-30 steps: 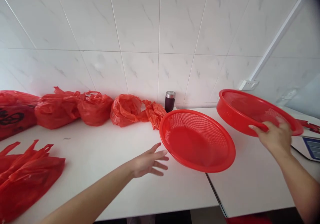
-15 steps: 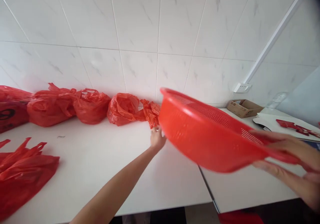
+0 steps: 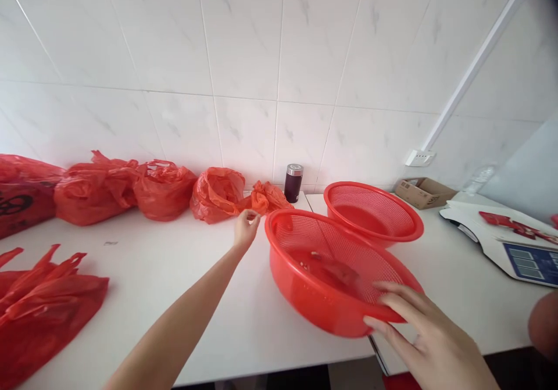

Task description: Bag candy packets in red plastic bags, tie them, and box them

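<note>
A red mesh plastic basket (image 3: 300,285) is at the front middle, with a few small pale bits and something blurred inside. My right hand (image 3: 429,332) is at its right rim, thumb outside and fingers inside, closed on the rim. Behind it, a second red basket (image 3: 375,236) stands on the table, partly covered by the nearer one. My left hand (image 3: 246,230) reaches to the left of the near basket. Its fingertips are pinched at the edge of a crumpled orange-red plastic bag (image 3: 272,195).
Several filled red plastic bags (image 3: 161,189) line the tiled wall at left. Another red bag (image 3: 47,308) lies front left. A dark tumbler (image 3: 293,183) stands by the wall. At right are a cardboard box (image 3: 418,195) and a scale (image 3: 497,244) with red pieces on it.
The near basket has come down and left from its raised, tilted position, uncovering the second basket and the tumbler. My right hand moved left with it; my left hand shifted slightly left.
</note>
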